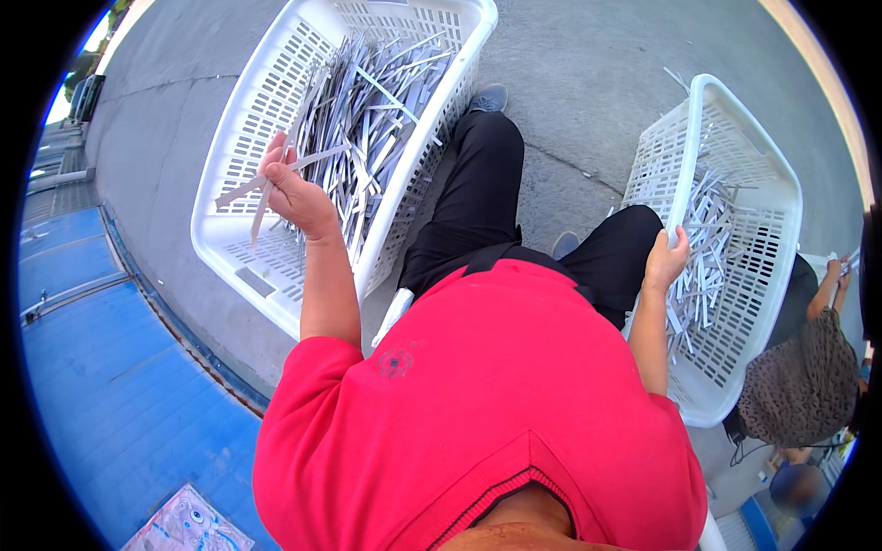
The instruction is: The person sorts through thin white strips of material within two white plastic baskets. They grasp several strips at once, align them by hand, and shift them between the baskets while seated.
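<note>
My left hand (299,195) is closed around a few thin, flat pale-grey strips (241,191), which stick out crosswise from the fingers. It is over the left white plastic basket (204,207), a large one with slotted walls. A thick heap of similar strips (381,124) lies inside that basket. On my right, a second white basket (691,147) is tilted beside my knee, with looser strips (703,262) in it. My right hand (665,262) is closed on this basket's near rim, and some of its fingers are hidden.
My legs (469,184) in dark trousers are between the two baskets. Grey concrete ground (570,92) surrounds them. Blue metal panels (119,367) stand at the left. Close behind the right basket is another person in a patterned top (799,386).
</note>
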`<state>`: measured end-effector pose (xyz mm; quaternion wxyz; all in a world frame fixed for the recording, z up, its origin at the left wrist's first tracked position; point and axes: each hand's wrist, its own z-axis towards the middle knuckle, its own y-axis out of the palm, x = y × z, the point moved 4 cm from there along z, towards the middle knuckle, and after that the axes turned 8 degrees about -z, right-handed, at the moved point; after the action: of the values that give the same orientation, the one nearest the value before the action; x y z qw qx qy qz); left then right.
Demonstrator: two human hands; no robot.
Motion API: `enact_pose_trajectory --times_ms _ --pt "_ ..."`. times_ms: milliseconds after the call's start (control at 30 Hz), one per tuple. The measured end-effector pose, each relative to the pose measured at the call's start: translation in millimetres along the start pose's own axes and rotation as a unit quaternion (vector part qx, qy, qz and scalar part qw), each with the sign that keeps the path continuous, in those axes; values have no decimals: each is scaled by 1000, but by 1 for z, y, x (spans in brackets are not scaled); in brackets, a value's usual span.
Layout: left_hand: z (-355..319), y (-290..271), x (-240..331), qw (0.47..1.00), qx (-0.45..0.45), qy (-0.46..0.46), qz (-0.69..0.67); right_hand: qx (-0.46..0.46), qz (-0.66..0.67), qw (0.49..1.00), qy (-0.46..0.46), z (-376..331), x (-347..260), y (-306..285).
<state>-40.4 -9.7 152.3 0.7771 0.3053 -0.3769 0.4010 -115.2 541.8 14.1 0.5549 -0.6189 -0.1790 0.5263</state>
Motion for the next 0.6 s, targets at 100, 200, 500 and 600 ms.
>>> enact_pose_trajectory --times_ms 100,200,500,600 --pt "-2 36 37 967 -20 -90 -236 -41 150 985 -79 -16 -60 -3" --pt "-44 89 42 888 -134 -205 -389 -407 454 791 -44 -58 -143 -4" --pt "-190 163 79 755 -579 -87 -295 -448 712 479 250 -72 -182 -31" --pt "-187 168 82 788 -584 8 -196 -371 682 581 246 -54 -162 -36"
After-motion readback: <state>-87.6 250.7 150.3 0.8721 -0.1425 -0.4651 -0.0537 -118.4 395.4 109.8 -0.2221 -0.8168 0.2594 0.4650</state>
